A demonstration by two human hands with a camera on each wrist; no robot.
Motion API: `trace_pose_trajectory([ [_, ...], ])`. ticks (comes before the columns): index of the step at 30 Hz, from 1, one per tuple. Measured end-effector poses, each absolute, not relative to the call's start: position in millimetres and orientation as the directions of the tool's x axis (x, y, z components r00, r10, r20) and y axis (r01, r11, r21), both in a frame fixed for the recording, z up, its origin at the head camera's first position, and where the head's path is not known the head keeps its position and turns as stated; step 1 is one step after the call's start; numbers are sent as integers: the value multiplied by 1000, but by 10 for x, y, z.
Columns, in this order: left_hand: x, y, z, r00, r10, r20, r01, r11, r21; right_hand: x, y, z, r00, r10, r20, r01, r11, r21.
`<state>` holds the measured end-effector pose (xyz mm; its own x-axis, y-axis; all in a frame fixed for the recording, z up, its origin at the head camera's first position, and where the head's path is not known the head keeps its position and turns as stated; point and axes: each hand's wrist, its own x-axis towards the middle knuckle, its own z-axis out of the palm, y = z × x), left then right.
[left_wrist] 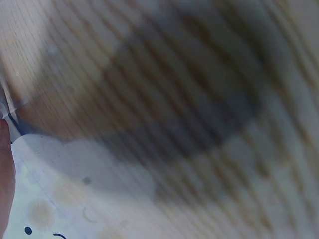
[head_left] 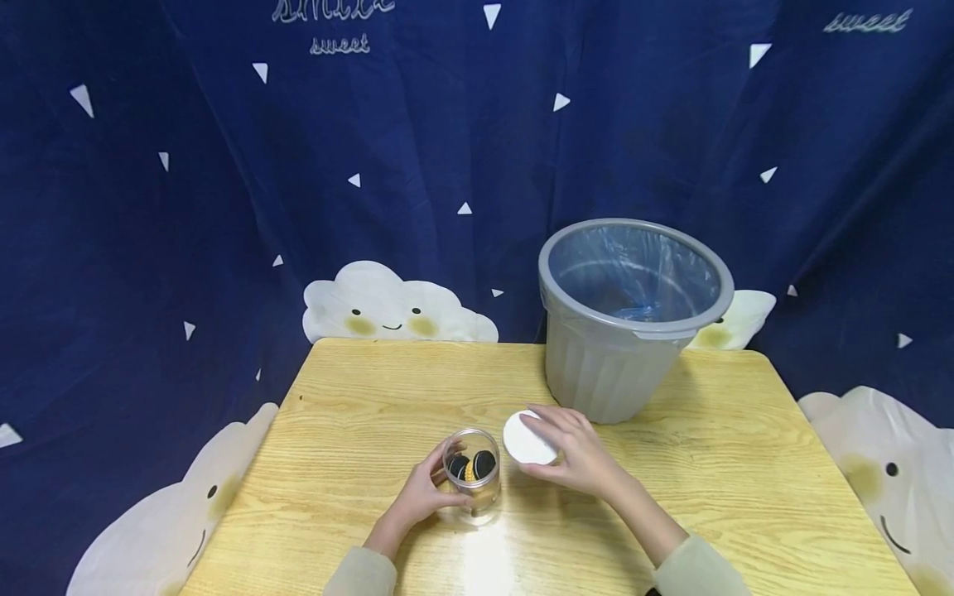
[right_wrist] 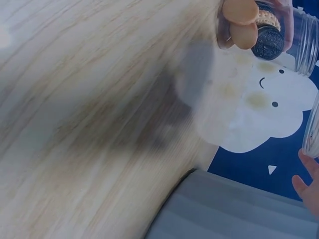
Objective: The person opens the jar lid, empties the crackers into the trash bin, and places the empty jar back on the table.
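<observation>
A clear screw-top jar (head_left: 488,495) stands uncapped on the table, gripped round its side by my left hand (head_left: 425,497). Inside lie several cookies: dark sandwich cookies (head_left: 484,463), a yellowish one, and plain tan cookies (right_wrist: 241,11) low down in the right wrist view. Just right of the jar's mouth, my right hand (head_left: 585,459) holds a round white lid (head_left: 525,439) by its edge, between thumb and fingers. Only the rim of the lid shows in the right wrist view. In the left wrist view, a strip of my left hand (left_wrist: 6,179) appears at the left edge.
A grey bin (head_left: 596,364) with a blue plastic liner (head_left: 633,281) stands on the wooden table (head_left: 373,389) at the back right, beyond my right hand. Behind the table hangs a dark blue curtain (head_left: 432,124) with white triangles and smiling clouds.
</observation>
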<state>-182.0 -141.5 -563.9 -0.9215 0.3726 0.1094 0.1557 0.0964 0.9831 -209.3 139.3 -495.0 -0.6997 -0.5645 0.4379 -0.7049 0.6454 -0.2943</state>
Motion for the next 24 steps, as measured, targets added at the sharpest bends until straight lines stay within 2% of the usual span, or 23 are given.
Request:
trace_pose_trajectory([
  [16,-1823,-1412,-5635,-922,377,91,140,102,985,-2063,1635,-5017,-716,-521,465,-678,677,-285],
  [24,-1887,-1423,-5846,-928,357,111,159,108,981,-2037,1769,-5033,-717,-478,508,-671,670,-317],
])
